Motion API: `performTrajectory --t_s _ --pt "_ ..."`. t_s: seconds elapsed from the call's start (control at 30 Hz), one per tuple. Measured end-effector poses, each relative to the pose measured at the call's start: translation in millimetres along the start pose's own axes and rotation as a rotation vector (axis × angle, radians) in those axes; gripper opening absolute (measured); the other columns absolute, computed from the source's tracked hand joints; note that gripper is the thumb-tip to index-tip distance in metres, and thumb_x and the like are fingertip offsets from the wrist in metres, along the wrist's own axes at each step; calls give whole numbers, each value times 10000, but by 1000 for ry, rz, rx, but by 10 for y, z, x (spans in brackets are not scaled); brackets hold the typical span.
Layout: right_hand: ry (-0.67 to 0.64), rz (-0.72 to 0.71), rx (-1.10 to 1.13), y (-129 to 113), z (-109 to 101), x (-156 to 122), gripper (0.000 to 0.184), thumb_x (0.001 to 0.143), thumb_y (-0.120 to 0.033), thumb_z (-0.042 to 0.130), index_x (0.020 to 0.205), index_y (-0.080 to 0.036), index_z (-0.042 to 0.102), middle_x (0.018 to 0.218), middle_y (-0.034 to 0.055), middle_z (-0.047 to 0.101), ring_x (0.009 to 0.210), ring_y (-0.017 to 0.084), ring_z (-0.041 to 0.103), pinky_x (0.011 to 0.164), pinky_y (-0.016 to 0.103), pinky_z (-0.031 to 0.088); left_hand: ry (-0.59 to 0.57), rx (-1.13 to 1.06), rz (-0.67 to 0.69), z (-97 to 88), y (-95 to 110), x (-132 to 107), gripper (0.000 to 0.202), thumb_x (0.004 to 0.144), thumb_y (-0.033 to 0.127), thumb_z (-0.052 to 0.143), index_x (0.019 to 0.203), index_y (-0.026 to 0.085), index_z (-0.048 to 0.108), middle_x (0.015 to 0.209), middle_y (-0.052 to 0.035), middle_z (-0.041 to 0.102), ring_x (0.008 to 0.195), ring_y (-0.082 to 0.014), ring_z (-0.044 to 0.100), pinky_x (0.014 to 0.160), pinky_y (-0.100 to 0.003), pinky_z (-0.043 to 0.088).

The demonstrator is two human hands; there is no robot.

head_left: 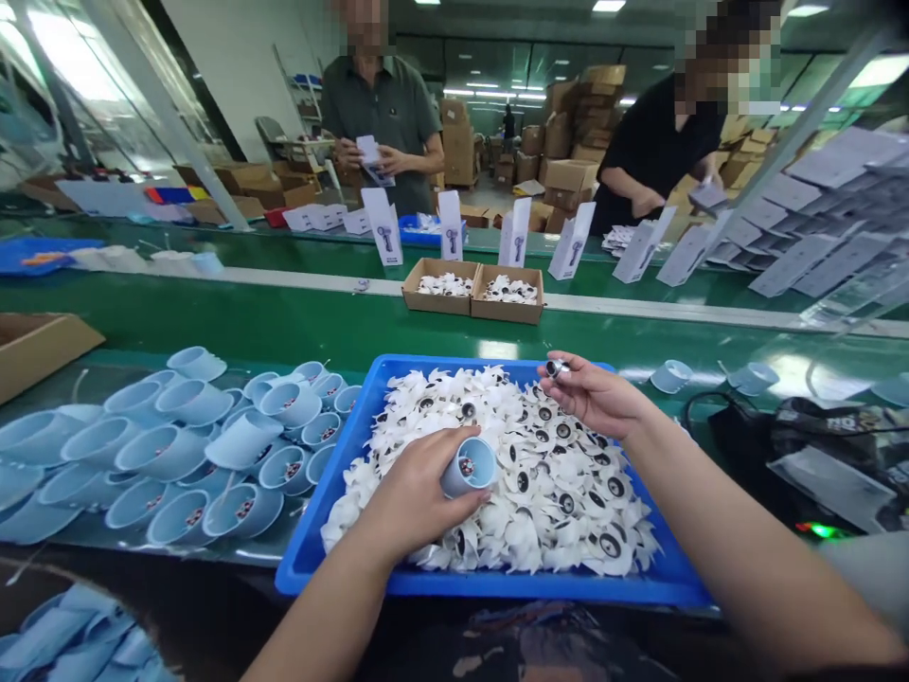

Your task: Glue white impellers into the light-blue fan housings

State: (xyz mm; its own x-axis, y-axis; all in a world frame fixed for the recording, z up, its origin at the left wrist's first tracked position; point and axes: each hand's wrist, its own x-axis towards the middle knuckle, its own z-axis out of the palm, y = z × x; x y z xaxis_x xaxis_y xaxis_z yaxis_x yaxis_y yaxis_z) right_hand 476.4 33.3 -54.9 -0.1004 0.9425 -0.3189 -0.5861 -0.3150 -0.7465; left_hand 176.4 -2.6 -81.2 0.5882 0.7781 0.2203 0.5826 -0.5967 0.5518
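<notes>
Left hand point(412, 497) clenches a pale blue cup point(472, 467), which tilts with its mouth turned up and rightward. Hand and cup sit over a heap of white pieces point(540, 502) with dark round centres, all lying in a blue tray point(312, 559). Right hand point(593, 396) pinches a metal cylinder point(556, 368) between thumb and forefinger, above the tray's far edge.

Left of the cup in the left hand, more cups point(163, 445) lie on their sides in a loose pile on a green belt point(213, 317), just beside the tray. Right of the right hand's pinch, two more cups point(671, 376) lie on the belt. Straight past both hands, two cardboard boxes point(472, 292) hold more white pieces, and upright white cards point(382, 225) stand behind them. Across the belt, a co-worker point(383, 123) handles a card with both hands, and another co-worker point(657, 142) holds one too.
</notes>
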Motion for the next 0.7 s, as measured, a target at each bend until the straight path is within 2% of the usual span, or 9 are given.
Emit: performTrajectory --t_s 0.17,0.27,0.37,0.43,0.5,0.63,0.7 --pt "-1 -85 62 -21 -7 -472 326 791 -35 688 1056 -166 551 1002 73 643 766 148 677 669 229 614 19 53 70 35 -90 -16 543 839 387 684 1333 256 499 1317 -102 629 1199 -316 609 993 -517 516" --pt "97 -101 107 124 -64 -688 289 835 -74 677 1069 -168 537 1028 81 628 887 188 680 757 282 615 32 72 119 52 -136 -15 514 855 396 666 1324 268 498 1291 -104 642 1161 -321 634 952 -529 542" --pt "233 -89 134 244 -92 -664 185 922 -81 571 1094 -143 539 1032 94 613 981 202 656 836 314 598 27 69 149 62 -129 -29 521 858 356 653 1343 276 480 1308 -105 634 1181 -321 625 962 -549 538" --pt "310 -97 124 210 -36 -438 123 972 -103 520 1089 -119 553 990 81 603 919 173 641 808 308 593 28 65 141 68 -108 -43 537 846 321 658 1349 265 480 1320 -112 629 1200 -320 612 985 -556 525" --pt "358 -133 85 45 115 -52 117 1010 -179 519 1092 -110 566 979 67 593 863 154 618 771 307 587 28 63 118 75 -87 -51 554 823 294 677 1345 251 494 1328 -117 626 1210 -319 605 1004 -556 513" --pt "369 -216 -100 -491 601 816 305 1033 -364 531 1203 -113 566 1080 89 594 906 172 617 791 334 569 19 50 70 71 -49 -58 592 774 254 704 1337 233 523 1334 -111 626 1222 -318 595 1026 -546 501" --pt "382 -233 -248 -652 781 1102 372 1028 -417 534 1246 -117 558 1133 106 587 968 201 614 845 383 559 2 34 46 56 -25 -60 621 750 243 723 1340 219 529 1339 -116 622 1231 -316 588 1038 -529 495"
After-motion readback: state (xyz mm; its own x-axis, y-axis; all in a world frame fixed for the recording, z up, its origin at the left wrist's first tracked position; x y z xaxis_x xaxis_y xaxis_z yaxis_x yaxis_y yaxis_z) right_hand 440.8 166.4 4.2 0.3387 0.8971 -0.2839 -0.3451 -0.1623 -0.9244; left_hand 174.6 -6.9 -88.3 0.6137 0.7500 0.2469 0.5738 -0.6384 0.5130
